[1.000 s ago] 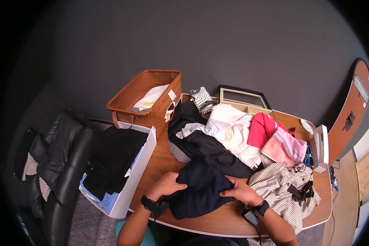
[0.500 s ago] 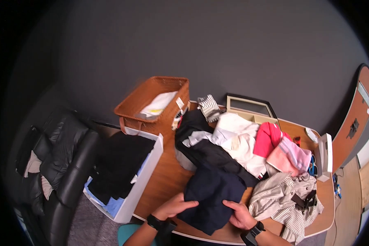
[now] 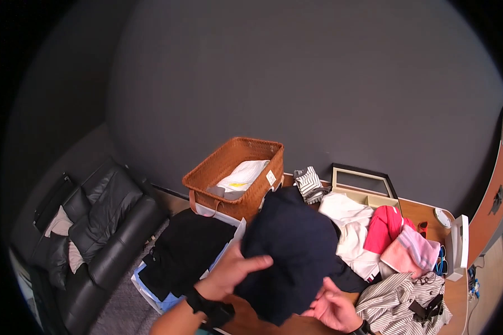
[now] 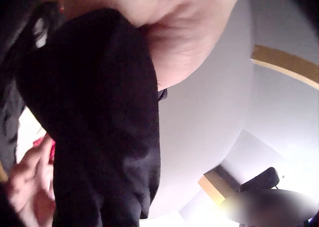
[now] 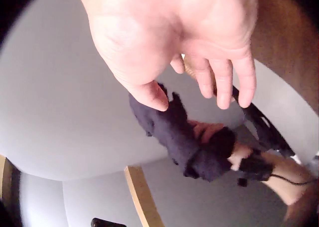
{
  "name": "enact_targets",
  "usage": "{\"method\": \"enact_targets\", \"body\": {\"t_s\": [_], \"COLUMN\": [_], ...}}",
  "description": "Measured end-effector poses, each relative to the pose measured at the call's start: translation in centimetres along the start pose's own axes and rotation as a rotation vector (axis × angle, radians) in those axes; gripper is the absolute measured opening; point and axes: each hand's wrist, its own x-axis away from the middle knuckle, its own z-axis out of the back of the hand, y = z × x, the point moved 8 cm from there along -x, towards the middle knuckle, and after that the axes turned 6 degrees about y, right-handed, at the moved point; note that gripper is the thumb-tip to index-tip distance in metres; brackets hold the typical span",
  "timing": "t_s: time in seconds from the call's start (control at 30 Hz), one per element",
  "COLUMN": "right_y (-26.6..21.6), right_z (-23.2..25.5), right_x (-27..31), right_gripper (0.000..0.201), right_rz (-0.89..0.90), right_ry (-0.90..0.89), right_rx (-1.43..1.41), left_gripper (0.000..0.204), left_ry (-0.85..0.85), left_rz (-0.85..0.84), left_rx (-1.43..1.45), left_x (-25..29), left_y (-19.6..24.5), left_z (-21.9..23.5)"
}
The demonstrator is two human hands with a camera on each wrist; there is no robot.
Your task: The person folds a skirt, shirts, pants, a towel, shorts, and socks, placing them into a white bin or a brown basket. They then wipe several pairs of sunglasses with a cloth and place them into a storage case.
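A folded navy cloth [image 3: 290,251] is held up over the table's front by my left hand [image 3: 232,272], its thumb on top and its fingers hidden beneath. In the left wrist view the dark cloth [image 4: 107,117] hangs down from that hand [image 4: 174,32]. My right hand [image 3: 335,308] is just right of the cloth's lower edge, palm up, fingers loosely bent. The right wrist view shows the right hand [image 5: 174,42] with nothing in its fingers and the navy cloth [image 5: 179,137] beyond them.
A wicker basket [image 3: 235,206] with papers stands at the table's back left. Black clothes [image 3: 187,251] fill a white box at left. White, red, pink [image 3: 402,251] and striped garments [image 3: 402,301] lie at right, a frame [image 3: 363,180] behind.
The navy cloth has risen from the table's front edge with my left hand. My right hand has let go of it and turned palm up. The head view has shifted upward and left.
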Motion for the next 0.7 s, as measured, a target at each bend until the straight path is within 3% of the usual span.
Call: {"method": "enact_targets", "body": {"t_s": [0.03,0.17,0.2,0.3,0.37,0.5,0.57,0.63,0.7], "right_y": [0.7,2.9,3.8,5.1,4.9,4.9,4.7,4.6,4.7], "right_z": [-0.2,2.4,4.9,7.1,7.0,7.1,6.9,7.0,6.9], "right_x": [-0.1,-0.6,-0.8,-1.1,-1.0,-0.9,-0.9,-0.9,-0.9], "right_gripper": [0.052,0.048,0.054,0.048,0.046,0.041,0.039,0.037,0.035], "right_rz": [-0.058,-0.171,-0.201,-0.276,-0.285,-0.289,-0.294,-0.281,-0.271], "right_ry": [-0.13,0.124,0.046,0.074,0.065,0.059,0.096,0.097,0.099], "right_rx": [-0.041,0.089,0.128,0.099,0.126,0.156,0.175,0.246,0.204], "left_gripper": [0.062,0.051,0.05,0.048,0.049,0.053,0.055,0.055,0.056], "left_ry": [-0.002,0.061,0.081,0.134,0.156,0.081,-0.07,-0.057,-0.059], "left_rz": [-0.012,-0.205,-0.235,-0.304,-0.318,-0.233,-0.121,-0.034,0.184], "left_rx": [-0.013,-0.129,-0.158,-0.323,-0.426,-0.75,-0.958,-0.997,-1.037], "left_x": [-1.3,-8.5,-10.8,-17.7,-20.1,-24.2,-25.3,-26.5,-27.2], "left_y": [1.7,9.4,10.7,12.9,13.5,12.9,11.7,11.9,11.0], "left_z": [1.0,6.3,7.9,13.6,14.8,15.6,15.1,15.7,16.4]}}
